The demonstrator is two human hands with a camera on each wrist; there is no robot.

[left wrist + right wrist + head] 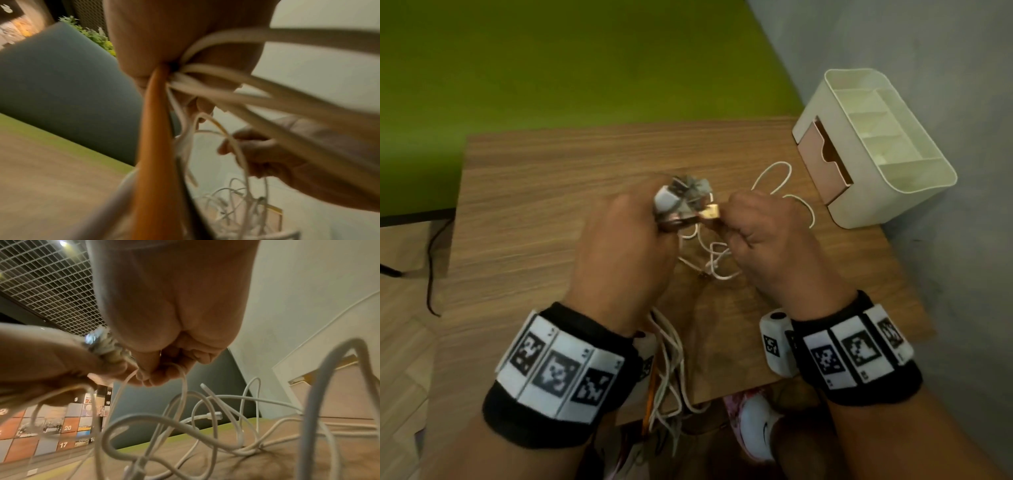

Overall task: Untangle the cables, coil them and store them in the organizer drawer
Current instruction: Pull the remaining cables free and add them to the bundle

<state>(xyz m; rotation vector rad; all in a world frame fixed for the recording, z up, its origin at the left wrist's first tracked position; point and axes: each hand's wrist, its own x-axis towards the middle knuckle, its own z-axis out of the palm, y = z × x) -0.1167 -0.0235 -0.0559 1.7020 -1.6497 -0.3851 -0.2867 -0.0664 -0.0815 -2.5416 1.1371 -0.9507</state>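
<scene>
Above the wooden table [551,205] my left hand [626,240] grips a bundle of cables [681,195]. Several white strands and an orange cable [156,113] hang from that fist past the wrist and over the near table edge. My right hand [763,236] pinches the metal plug [710,215] of a white cable right beside the bundle. In the right wrist view its fingers [164,371] curl round the white cable. Loose white cables [717,262] lie tangled on the table below both hands. The cream organizer [914,185] stands at the back right, its pink drawer [822,161] partly pulled out.
A grey wall [945,68] runs close along the table's right side behind the organizer. A green surface [551,68] lies beyond the far edge. A black cord [431,267] trails on the floor at left. Shoes [756,425] show below the near table edge.
</scene>
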